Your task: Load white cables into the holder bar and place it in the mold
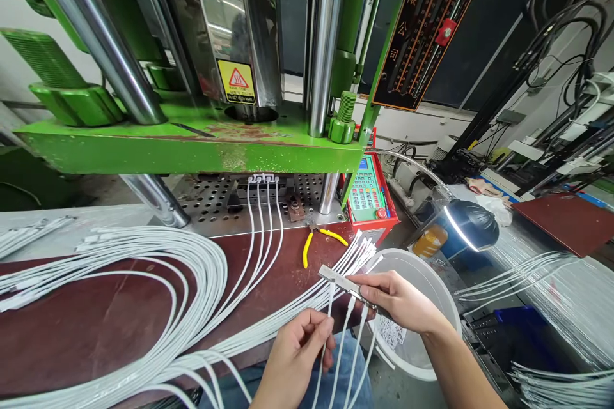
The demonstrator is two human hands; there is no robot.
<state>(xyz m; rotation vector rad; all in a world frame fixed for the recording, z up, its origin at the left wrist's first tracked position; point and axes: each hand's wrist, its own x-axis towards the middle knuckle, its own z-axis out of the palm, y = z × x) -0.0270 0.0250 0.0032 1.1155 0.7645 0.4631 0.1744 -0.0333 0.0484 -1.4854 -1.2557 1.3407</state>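
My right hand [398, 300] grips a narrow metal fixture bar [341, 282] with several white cables [343, 345] hanging down from it. My left hand [297, 351] pinches one of those hanging cables just below the bar, above my lap. Both hands are at the front edge of the dark red bench [96, 326]. Several more white cables [261, 230] run from the bench into the mould [263, 179] under the green press plate [192, 144].
Large bundles of white cables [158, 281] cover the bench's left and middle. Yellow-handled pliers [316, 239] lie near the press. A white bucket [422, 294] stands under my right hand. A red control panel [369, 195], a lit lamp [467, 223] and more cables [542, 275] are to the right.
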